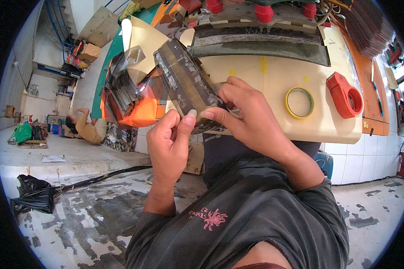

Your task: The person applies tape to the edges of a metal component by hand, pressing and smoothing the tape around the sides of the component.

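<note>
A dark, scuffed, oblong plate [180,74] with a brownish tape strip along its length is held at a slant over the table's near edge. My left hand [167,141] pinches its near end between thumb and fingers. My right hand [249,110] grips the same end from the right, its thumb pressing near the corner beside my left thumb. A small pale bit shows at my left fingertips, too small to name. To the right, a yellow-rimmed tape roll [287,104] and a red tape dispenser [337,88] lie on the cream table cover [256,89].
A long dark curved panel [265,51] spans the back of the table, with red knobs [264,13] behind it. Clear film and an orange sheet [141,113] lie left of the plate. A black bag [35,195] is on the floor; another person [89,127] crouches far left.
</note>
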Tool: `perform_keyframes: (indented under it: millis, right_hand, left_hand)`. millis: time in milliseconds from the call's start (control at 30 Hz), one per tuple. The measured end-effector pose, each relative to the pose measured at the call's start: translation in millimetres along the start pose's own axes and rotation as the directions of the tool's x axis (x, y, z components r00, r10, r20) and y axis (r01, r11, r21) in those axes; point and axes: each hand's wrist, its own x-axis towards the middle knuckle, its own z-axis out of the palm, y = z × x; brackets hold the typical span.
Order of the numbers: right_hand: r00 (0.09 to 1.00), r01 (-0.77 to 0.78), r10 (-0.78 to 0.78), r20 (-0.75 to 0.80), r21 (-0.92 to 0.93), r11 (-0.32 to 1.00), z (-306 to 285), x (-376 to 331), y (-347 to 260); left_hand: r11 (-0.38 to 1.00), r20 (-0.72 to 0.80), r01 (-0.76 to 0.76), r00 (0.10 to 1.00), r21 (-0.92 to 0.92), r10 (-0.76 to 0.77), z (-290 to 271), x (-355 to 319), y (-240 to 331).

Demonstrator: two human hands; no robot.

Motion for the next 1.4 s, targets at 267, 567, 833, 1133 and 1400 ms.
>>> perform_keyframes:
  millis: [267,567,833,1133,1400]
  right_hand:
    - [1.000,-0.012,0.012,-0.022,0.007,1.000,-0.3,1.1,0.8]
    - [1.000,-0.001,0.001,-0.027,-0.016,1.000,0.1,-0.4,2.9]
    - [1.000,0.007,-0.006,0.014,-0.035,0.999,2.0,2.8,-4.9]
    - [0.997,0.066,-0.067,-0.046,-0.027,0.997,8.5,1.5,-3.5]
    - [0.997,0.056,-0.057,-0.043,-0.019,0.998,10.6,0.3,-4.6]
  left_hand:
    - [0.818,-0.052,-0.219,0.956,0.532,0.290,14.2,-2.4,19.3]
    - [0.672,-0.031,-0.236,0.933,0.702,0.359,23.8,-1.6,27.4]
    - [0.541,0.014,-0.179,0.956,0.822,0.294,17.5,-4.0,32.3]
    - [0.564,0.000,-0.188,0.949,0.804,0.316,16.4,-4.2,29.3]
    - [0.777,-0.083,-0.159,0.962,0.609,0.262,20.4,-7.4,11.9]
